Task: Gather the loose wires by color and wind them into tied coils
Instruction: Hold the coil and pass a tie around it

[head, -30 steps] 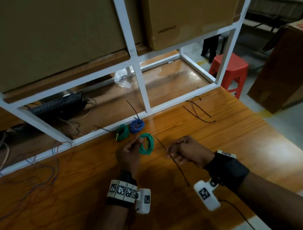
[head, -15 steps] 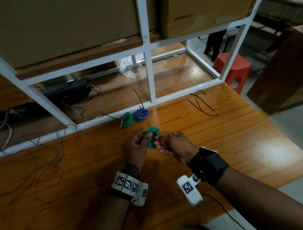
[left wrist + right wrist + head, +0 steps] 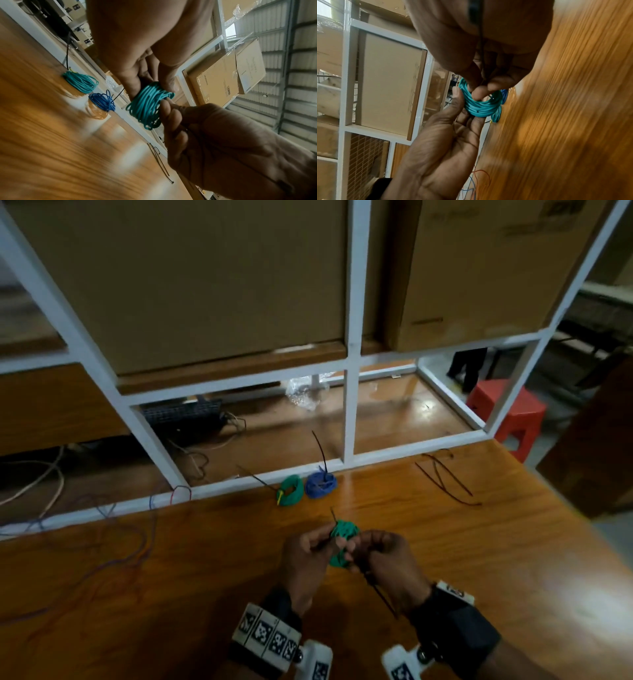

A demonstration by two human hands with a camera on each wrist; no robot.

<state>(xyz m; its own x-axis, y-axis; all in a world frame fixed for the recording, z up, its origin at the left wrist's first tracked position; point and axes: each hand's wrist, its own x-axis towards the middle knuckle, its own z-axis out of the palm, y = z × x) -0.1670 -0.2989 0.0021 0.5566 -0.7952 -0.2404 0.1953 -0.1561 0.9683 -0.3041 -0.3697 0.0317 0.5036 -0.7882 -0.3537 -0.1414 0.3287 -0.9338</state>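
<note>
A green wire coil (image 3: 342, 544) is held just above the wooden table (image 3: 479, 559), between both hands. My left hand (image 3: 310, 553) grips the coil's left side with thumb and fingers; in the left wrist view they wrap the coil (image 3: 149, 104). My right hand (image 3: 373, 553) pinches a thin black cable tie (image 3: 380, 594) at the coil's right side. The tie's tip pokes up behind the coil and its tail trails toward my wrist. In the right wrist view the right fingertips (image 3: 479, 92) press inside the coil (image 3: 481, 108).
A tied green coil (image 3: 291, 490) and a blue coil (image 3: 321, 484) lie by the white frame (image 3: 349, 412). Spare black ties (image 3: 445, 479) lie at the right, loose red and blue wires (image 3: 133, 542) at the left. A red stool (image 3: 507, 412) stands beyond the table's edge.
My right hand has brought the black tie from the table over to the green coil. Both hands have closed together round the coil, which has lifted slightly.
</note>
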